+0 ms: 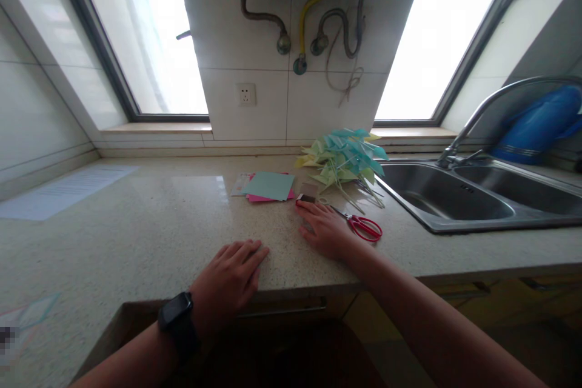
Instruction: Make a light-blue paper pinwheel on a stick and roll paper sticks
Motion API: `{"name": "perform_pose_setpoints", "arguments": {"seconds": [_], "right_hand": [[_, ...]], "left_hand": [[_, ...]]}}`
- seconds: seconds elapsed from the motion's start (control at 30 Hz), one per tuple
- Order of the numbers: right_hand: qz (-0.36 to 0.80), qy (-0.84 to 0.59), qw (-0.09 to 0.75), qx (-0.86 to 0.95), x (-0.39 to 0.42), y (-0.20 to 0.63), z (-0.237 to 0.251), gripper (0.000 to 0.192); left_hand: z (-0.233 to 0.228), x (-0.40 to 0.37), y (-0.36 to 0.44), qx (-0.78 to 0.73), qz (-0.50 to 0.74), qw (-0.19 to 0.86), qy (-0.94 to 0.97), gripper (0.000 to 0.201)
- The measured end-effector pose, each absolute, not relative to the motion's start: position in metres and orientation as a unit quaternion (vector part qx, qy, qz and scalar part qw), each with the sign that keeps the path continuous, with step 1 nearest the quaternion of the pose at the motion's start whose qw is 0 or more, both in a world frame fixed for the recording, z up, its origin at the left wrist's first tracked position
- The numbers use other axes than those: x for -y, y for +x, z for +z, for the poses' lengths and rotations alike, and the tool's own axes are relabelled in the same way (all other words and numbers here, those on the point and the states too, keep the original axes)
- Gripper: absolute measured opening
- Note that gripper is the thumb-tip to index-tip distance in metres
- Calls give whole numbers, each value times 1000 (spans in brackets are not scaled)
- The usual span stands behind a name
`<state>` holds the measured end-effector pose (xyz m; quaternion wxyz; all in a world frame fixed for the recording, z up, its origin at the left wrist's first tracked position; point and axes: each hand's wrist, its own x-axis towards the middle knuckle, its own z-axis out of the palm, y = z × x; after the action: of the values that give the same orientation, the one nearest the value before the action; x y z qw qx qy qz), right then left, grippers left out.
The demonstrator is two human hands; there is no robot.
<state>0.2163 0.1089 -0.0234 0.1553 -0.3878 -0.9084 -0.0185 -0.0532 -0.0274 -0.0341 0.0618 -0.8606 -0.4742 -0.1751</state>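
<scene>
Both hands are lying flat and empty on the speckled beige stone countertop (150, 224). The left hand (230, 276), black watch on the wrist, is resting palm down at the front edge. The right hand (325, 227) is lying further back, fingertips touching a small dark red-edged object (305, 199), with the red-handled scissors (364, 226) just beside it. Coloured paper squares (268, 187) are sitting just behind, near the stainless steel sink (454, 197).

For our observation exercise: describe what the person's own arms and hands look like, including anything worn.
Both forearms are bare, with no sleeves showing. The left wrist carries a black watch with a dark square face and black strap. The left hand and right hand are ungloved, and no rings are visible.
</scene>
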Motion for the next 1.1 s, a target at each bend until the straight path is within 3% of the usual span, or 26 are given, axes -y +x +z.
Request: {"name": "perform_pose_setpoints", "arguments": {"seconds": [0.33, 0.7, 1.1], "right_hand": [[-54, -441, 181, 878, -148, 215, -34, 38], [-65, -421, 248, 870, -189, 183, -22, 33], [-40, -391, 205, 897, -185, 151, -32, 34]], "left_hand": [[-29, 29, -51, 480, -174, 46, -859, 42], [-26, 29, -51, 483, -171, 36, -858, 44], [-23, 30, -49, 489, -171, 39, -854, 43]]}}
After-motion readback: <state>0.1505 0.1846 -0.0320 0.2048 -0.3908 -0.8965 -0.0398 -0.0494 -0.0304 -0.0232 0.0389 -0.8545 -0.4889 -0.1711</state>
